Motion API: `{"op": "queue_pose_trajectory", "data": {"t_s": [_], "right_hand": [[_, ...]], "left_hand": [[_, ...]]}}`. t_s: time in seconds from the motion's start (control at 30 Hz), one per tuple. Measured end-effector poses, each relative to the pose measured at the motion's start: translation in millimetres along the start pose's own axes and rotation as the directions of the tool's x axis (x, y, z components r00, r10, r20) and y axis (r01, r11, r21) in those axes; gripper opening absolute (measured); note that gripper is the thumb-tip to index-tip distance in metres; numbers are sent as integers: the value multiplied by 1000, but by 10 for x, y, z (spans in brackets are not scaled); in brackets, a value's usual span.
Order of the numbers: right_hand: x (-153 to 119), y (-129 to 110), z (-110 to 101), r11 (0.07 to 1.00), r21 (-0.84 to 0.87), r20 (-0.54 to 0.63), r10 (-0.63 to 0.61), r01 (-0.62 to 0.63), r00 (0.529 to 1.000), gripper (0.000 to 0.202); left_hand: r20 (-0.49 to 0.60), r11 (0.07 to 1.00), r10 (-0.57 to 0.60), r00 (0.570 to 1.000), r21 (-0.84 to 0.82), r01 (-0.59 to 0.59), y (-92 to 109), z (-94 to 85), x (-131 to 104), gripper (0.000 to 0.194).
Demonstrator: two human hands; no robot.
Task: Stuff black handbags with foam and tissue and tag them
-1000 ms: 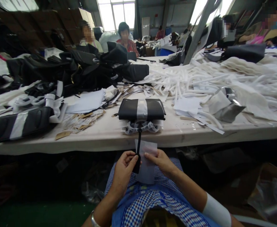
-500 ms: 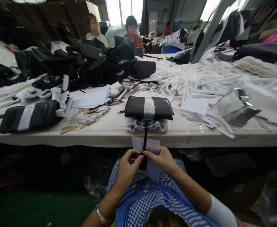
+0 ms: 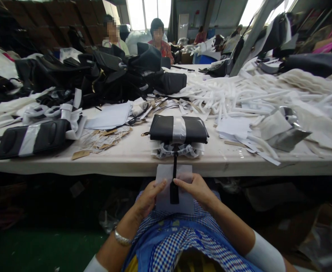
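Note:
In front of my lap, a white sheet of paper (image 3: 164, 200) lies behind a black strap with a wider flat tag end (image 3: 174, 193). My left hand (image 3: 150, 196) grips the left edge of the paper, thumb on top. At the other side, my right hand (image 3: 196, 190) pinches the strap and paper together, its thumb pressing on the black strap. The strap runs up to a folded black bag (image 3: 162, 128) at the table edge, which has a clear wrap band round its middle and white padding beneath it.
Another wrapped black bag (image 3: 45, 139) lies at left, near a stack of white paper (image 3: 109, 115) and loose tags (image 3: 106, 140). Black bags (image 3: 106, 71) are heaped behind. White padding strips (image 3: 239, 90) cover the right side. Two people sit across the table (image 3: 126, 163).
My left hand has let go of the strap and moved left to the paper's edge. The paper now spreads flatter and wider behind the strap. My right hand stays at the strap.

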State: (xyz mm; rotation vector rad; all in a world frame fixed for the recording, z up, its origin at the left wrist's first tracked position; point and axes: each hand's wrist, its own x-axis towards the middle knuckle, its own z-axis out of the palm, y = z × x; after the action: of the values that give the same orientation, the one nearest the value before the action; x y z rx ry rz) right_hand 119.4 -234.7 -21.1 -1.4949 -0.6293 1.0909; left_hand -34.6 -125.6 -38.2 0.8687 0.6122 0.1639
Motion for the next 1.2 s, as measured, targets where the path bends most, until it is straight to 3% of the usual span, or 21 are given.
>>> {"op": "queue_pose_trajectory", "data": {"t_s": [0.3,0.53,0.7,0.83,0.97,1.1,1.2], "right_hand": [[74,55,2,999,9,-90,-37,38,995,32],[60,62,-38,997,-41,-169,-65,59,984,35],[-123,44,-49,978,181,-119,-83,103,989,45],[-305,139,-65,926,376,-43,43,-24,998,50],[-423,291,-82,936,348,11,47,-48,999,48],[-494,339,-64,974,225,-109,-6,30,994,50],[-491,315,-36,928,371,-107,3,37,994,40]], "left_hand": [[-112,978,178,978,130,-163,4,147,55,47],[-124,943,231,965,273,-191,17,188,28,42],[-161,934,246,956,302,-190,49,228,-1,36],[-146,942,232,962,282,-184,56,265,-16,38],[-147,949,213,966,266,-169,26,269,-7,42],[-168,948,218,961,271,-167,-8,246,10,44],[-165,948,218,962,271,-168,-26,235,21,43]]}}
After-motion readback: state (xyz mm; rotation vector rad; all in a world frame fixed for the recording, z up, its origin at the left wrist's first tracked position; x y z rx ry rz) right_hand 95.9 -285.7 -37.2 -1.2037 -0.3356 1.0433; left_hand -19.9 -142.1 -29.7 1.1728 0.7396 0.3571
